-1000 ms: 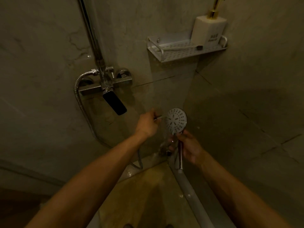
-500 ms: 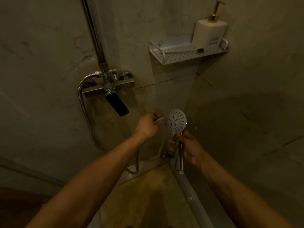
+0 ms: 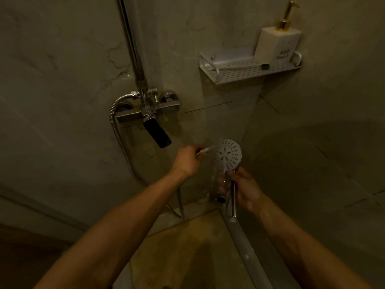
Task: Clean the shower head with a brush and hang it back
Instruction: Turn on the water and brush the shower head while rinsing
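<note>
The round shower head (image 3: 228,155) faces me, its white nozzle plate upright in the shower corner. My right hand (image 3: 246,189) grips its chrome handle just below the plate. My left hand (image 3: 188,160) is closed on a thin white brush (image 3: 207,150), whose tip meets the left edge of the plate. The brush's bristles are blurred. A metal hose (image 3: 116,130) loops from the mixer down the wall and back up toward the handle.
The chrome mixer (image 3: 149,110) with a black lever (image 3: 157,133) and the riser pipe (image 3: 133,44) are on the wall at upper left. A perforated shelf (image 3: 250,71) at upper right holds a white soap dispenser (image 3: 277,44) and a white stick. Walls meet right behind the shower head.
Both hands and the shower head stay almost in place. The brush tip shifts slightly along the plate's left edge. My view has drifted a little, moving the wall fittings in frame.
</note>
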The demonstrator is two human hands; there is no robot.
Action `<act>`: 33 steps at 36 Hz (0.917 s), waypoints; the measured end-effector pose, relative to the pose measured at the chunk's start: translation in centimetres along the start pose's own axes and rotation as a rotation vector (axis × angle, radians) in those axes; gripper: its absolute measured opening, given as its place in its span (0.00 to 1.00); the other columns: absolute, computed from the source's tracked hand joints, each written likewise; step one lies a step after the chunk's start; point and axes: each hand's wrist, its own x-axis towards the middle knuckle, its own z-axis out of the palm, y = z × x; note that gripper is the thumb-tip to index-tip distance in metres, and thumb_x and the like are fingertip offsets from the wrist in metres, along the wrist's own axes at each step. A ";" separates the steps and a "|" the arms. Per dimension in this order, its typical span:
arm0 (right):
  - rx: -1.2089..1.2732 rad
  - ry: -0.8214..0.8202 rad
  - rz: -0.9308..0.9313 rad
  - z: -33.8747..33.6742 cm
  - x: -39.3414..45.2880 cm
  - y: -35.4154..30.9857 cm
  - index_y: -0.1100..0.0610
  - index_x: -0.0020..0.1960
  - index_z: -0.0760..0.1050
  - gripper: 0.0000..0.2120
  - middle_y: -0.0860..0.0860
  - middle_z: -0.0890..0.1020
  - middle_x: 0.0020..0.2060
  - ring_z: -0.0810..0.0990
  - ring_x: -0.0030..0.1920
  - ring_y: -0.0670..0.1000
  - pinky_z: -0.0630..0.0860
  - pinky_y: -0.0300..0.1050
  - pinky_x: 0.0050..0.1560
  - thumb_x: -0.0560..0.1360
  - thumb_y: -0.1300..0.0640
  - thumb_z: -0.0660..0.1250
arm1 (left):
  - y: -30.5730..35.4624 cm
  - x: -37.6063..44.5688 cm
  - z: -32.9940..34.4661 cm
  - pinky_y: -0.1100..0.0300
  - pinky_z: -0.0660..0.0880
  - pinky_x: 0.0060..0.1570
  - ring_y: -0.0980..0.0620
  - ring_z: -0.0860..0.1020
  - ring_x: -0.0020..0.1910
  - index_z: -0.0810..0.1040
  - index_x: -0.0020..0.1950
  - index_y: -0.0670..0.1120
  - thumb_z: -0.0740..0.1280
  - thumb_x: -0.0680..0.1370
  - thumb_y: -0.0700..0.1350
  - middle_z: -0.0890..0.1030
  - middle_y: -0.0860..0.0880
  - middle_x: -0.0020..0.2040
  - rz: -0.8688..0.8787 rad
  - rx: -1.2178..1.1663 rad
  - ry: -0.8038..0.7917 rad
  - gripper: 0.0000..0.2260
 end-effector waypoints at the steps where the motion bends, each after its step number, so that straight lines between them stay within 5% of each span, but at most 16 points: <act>1: 0.013 -0.010 0.001 -0.1 0.0 -0.1 0.58 0.60 0.71 0.10 0.58 0.79 0.46 0.77 0.41 0.54 0.78 0.44 0.31 0.82 0.63 0.55 | -0.5 0.1 -0.4 0.53 0.76 0.48 0.43 0.80 0.51 0.80 0.57 0.44 0.63 0.79 0.49 0.83 0.42 0.52 -0.003 0.005 0.020 0.12; 4: 0.023 0.006 -0.001 -0.4 0.1 -0.4 0.58 0.63 0.70 0.12 0.59 0.79 0.48 0.78 0.42 0.54 0.78 0.45 0.32 0.81 0.63 0.56 | -1.9 0.5 -1.8 0.56 0.73 0.44 0.44 0.80 0.49 0.80 0.57 0.43 0.63 0.79 0.49 0.83 0.42 0.50 0.004 0.041 0.054 0.12; 9: -0.017 0.026 -0.004 0.0 0.3 -0.5 0.57 0.66 0.70 0.14 0.58 0.81 0.51 0.81 0.47 0.54 0.80 0.49 0.40 0.81 0.62 0.57 | -2.9 1.1 -4.2 0.54 0.74 0.52 0.42 0.79 0.54 0.78 0.61 0.42 0.62 0.80 0.47 0.82 0.40 0.55 0.055 0.107 0.055 0.14; 15: -0.019 0.011 -0.028 1.1 -0.1 -0.2 0.58 0.68 0.69 0.16 0.56 0.81 0.47 0.81 0.45 0.54 0.79 0.49 0.40 0.81 0.62 0.57 | -3.9 1.7 -5.1 0.57 0.70 0.44 0.44 0.79 0.47 0.79 0.59 0.42 0.62 0.80 0.46 0.82 0.41 0.48 0.134 0.183 0.004 0.12; 20: 0.012 0.019 -0.025 1.7 -0.8 -0.2 0.57 0.66 0.69 0.14 0.55 0.81 0.48 0.81 0.45 0.53 0.81 0.47 0.36 0.81 0.63 0.57 | -4.6 2.2 -5.3 0.59 0.67 0.44 0.46 0.79 0.47 0.78 0.59 0.43 0.62 0.80 0.46 0.81 0.43 0.48 0.167 0.185 -0.030 0.12; 25: 0.022 0.040 -0.031 1.8 -1.6 -0.2 0.57 0.63 0.71 0.12 0.54 0.81 0.48 0.81 0.46 0.53 0.79 0.52 0.44 0.81 0.63 0.57 | -4.7 2.6 -5.5 0.58 0.72 0.44 0.50 0.79 0.41 0.77 0.60 0.44 0.62 0.80 0.46 0.79 0.47 0.43 0.158 0.147 -0.060 0.12; 29: 0.061 0.020 -0.035 1.9 -2.5 -0.2 0.52 0.56 0.73 0.10 0.54 0.81 0.48 0.80 0.48 0.55 0.80 0.54 0.44 0.81 0.62 0.56 | -4.8 2.5 -5.6 0.55 0.73 0.48 0.47 0.79 0.48 0.78 0.59 0.43 0.62 0.80 0.46 0.81 0.44 0.49 0.175 0.176 -0.082 0.12; 33: 0.138 0.012 -0.027 2.5 -2.9 0.1 0.52 0.60 0.72 0.10 0.55 0.80 0.53 0.80 0.50 0.57 0.81 0.55 0.43 0.81 0.61 0.56 | -4.7 1.5 -5.2 0.56 0.73 0.46 0.46 0.79 0.48 0.79 0.56 0.42 0.62 0.80 0.47 0.82 0.42 0.50 0.178 0.194 -0.095 0.11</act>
